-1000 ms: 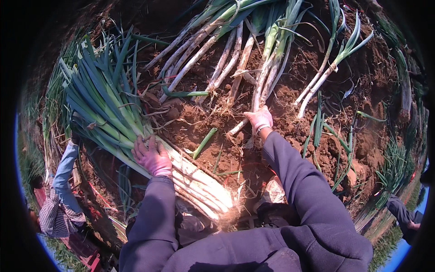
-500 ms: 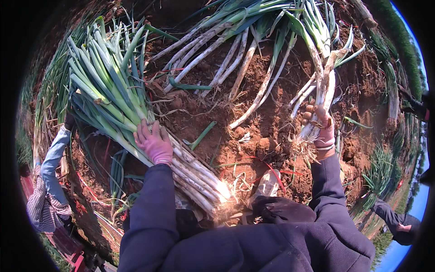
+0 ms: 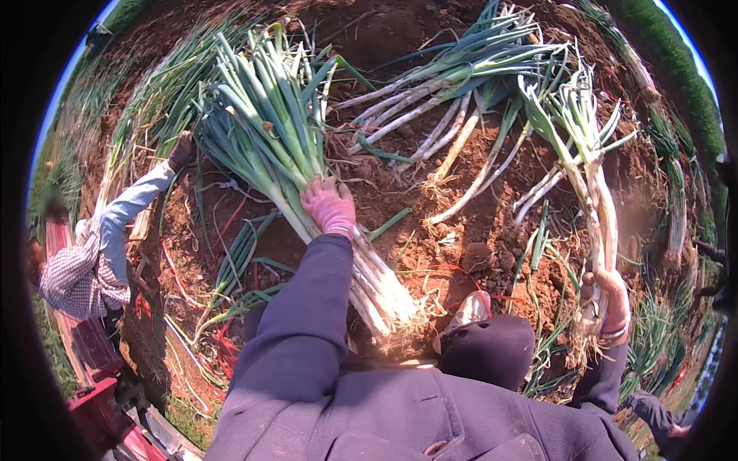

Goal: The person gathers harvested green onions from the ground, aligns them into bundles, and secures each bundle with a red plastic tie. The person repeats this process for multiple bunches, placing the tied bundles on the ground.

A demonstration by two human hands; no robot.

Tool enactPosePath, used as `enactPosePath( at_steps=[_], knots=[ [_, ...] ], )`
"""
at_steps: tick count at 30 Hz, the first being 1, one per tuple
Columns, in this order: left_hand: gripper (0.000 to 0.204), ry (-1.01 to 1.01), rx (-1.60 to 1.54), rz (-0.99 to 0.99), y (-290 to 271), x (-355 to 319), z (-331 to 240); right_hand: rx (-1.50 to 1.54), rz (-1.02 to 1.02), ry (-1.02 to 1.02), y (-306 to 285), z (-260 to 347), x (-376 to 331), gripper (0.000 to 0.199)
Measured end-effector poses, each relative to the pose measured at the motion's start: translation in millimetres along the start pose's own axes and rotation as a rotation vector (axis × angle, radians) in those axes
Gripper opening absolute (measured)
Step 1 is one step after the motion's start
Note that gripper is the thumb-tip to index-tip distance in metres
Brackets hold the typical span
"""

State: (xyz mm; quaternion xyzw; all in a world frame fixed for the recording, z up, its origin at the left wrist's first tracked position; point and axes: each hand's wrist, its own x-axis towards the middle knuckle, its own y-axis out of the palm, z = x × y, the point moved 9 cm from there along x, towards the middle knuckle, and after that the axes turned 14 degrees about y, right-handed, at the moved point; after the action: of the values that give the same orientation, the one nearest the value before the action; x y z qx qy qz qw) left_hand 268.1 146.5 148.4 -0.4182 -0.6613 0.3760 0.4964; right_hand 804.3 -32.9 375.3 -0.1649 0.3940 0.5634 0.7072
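The right hand [image 3: 611, 303] sits near the right rim, where the fisheye bends and smears it; its fingers are lost behind the stalks of the small bunch of onions [image 3: 596, 192], so the grip itself cannot be made out. The big bundle [image 3: 307, 184] hides its root ends behind the dark sleeve [image 3: 304, 330] and the person's chest. The left hand [image 3: 330, 206] shows only its back. At the left edge another person [image 3: 96, 253] is cut off, with the far hand too small to read.
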Motion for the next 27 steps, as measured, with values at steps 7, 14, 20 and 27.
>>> enactPosePath(
  at_steps=[7,14,20,27],
  knots=[
    [0.025,0.097,-0.699,0.462,42.0,-76.0,-178.0,-0.26,-0.069,0.156,47.4,-112.6,-26.1,0.036],
    [0.033,-0.068,-0.974,0.779,33.8,-69.7,-215.3,-0.67,-0.007,0.034,128.1,-69.5,-3.9,0.039],
    [0.034,-0.011,-1.539,0.585,3.3,-9.3,-259.2,-0.756,-0.095,-0.189,159.2,30.0,-45.0,0.041],
    [0.045,-0.36,-2.395,0.719,-16.8,-26.6,-294.3,-1.509,-0.486,-0.522,251.5,109.5,-12.3,0.039]
  ],
)
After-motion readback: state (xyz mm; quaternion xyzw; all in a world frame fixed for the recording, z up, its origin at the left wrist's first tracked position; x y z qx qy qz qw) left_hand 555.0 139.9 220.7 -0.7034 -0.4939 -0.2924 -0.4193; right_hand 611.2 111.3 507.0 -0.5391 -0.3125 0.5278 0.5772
